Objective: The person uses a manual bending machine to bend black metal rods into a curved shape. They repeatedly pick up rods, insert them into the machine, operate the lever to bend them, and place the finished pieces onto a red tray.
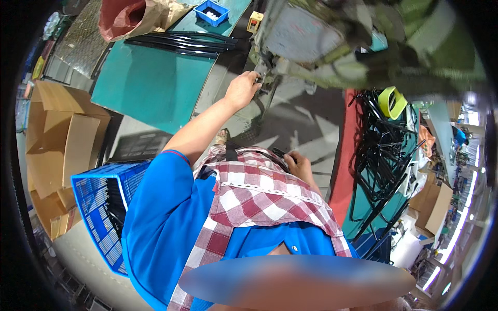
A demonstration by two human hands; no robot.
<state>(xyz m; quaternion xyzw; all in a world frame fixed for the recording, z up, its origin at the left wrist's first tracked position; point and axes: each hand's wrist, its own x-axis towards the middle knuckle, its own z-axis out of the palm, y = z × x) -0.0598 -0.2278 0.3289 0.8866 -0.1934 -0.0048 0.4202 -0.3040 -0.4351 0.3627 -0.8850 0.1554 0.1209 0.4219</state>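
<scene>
My left hand [243, 90] is stretched forward to the front of a green, worn machine [298, 33]. Its fingers are curled closed at a small metal part [263, 71] on the machine, and whatever lies inside them is hidden. Close to my waist, in front of the red-and-white checked apron [270, 199], is my right hand [301, 165]. It is closed around a dark, slim black piece [280, 154], of which only one end shows.
Black bent tubes [181, 43] lie on the left green table [150, 83], near a blue bin [211, 13] and paper sack [140, 19]. Tangled black tubes [381, 140] and a yellow-green tape roll [392, 102] fill the right table. Left stand a blue crate [98, 217] and cardboard box [62, 135].
</scene>
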